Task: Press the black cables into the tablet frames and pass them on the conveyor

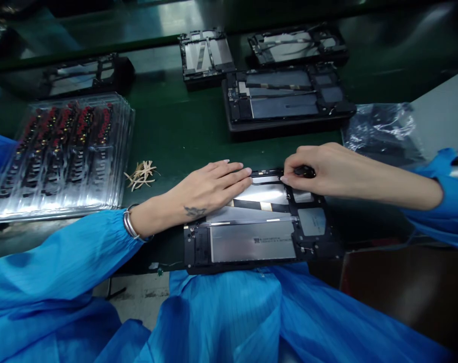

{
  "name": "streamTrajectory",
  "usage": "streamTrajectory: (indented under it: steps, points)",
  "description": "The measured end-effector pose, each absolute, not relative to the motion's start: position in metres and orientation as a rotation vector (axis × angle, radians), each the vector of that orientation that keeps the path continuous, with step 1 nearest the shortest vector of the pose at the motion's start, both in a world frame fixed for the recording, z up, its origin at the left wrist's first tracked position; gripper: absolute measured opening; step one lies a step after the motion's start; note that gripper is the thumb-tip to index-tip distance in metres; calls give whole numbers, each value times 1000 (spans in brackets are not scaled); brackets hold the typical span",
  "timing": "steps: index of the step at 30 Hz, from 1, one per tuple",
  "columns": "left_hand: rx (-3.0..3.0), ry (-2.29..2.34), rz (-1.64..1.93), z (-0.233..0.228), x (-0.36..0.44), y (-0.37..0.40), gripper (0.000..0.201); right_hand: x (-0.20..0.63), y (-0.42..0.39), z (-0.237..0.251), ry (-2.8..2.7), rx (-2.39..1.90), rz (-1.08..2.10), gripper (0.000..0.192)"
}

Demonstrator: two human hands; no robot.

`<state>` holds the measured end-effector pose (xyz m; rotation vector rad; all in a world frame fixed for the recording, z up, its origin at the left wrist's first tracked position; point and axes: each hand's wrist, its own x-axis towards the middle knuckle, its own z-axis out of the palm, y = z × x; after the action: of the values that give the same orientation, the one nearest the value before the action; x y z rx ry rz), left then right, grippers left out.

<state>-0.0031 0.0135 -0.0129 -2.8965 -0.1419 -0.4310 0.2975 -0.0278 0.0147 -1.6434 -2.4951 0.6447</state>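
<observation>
The opened tablet [257, 229] lay at the near edge of the green bench [168, 126]; the left hand [206, 191] pressed flat on it, fingers together; the right hand [319, 169] pinched a small black part [304, 172] at its top edge; left of them, stacked clear trays [62, 156] held rows of small red-and-black components; loose rubber bands [141, 174] lay beside the trays; more opened tablets [285, 98] sat farther back.

clear tray stack [62, 156] of red-tipped parts: landmark. just right of it, loose rubber bands [141, 174]. behind it, one open device [85, 75]; three more [285, 93] far right (on green mat [168, 126]). crumpled plastic bag [382, 132] farthest right.
</observation>
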Motion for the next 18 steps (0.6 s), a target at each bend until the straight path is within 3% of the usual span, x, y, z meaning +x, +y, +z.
streamTrajectory:
  steps: [5, 13, 18]
  points:
    - [-2872, -126, -408, -12, -1, 13, 36, 295, -29, 17, -2523, -1749, 656, 34]
    - [-2842, -167, -271, -4, 15, 8, 37, 295, -28, 12, -2498, -1647, 567, 22]
    - [-2749, -298, -186, 1, 40, -6, 41, 282, -67, 27, -2167, -1410, 198, 20]
